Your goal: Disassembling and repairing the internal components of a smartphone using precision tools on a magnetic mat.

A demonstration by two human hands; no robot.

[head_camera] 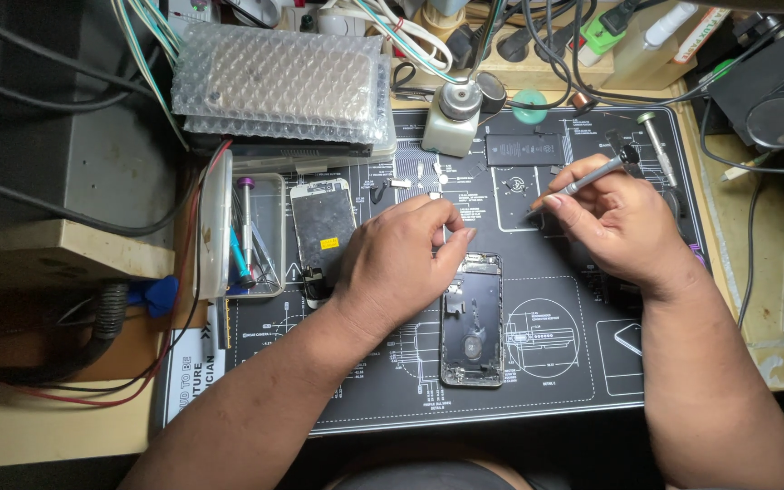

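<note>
Inspector A: Left hand (396, 263), state of grip?

Inspector B: Fingers curled together at the top edge of the opened phone housing (472, 322), centre of the frame, on the dark work mat (555, 381). Whether they pinch a small part, I cannot tell.

Inspector A: Right hand (623, 222)?

Inspector B: Grip clamped on a slim metal screwdriver (592, 175), upper right of centre, tip pointing down-left toward the mat, well clear of the housing.

Inspector A: Surroundings?

Inspector B: Detached screen panel (322, 222) lies left of the left hand. Clear tray (269, 272) with tools beside it, at the mat's left edge. White pump bottle (451, 113) at upper centre. Bubble-wrapped bundle (279, 82) upper left. Cables cross the table's top edge.
</note>
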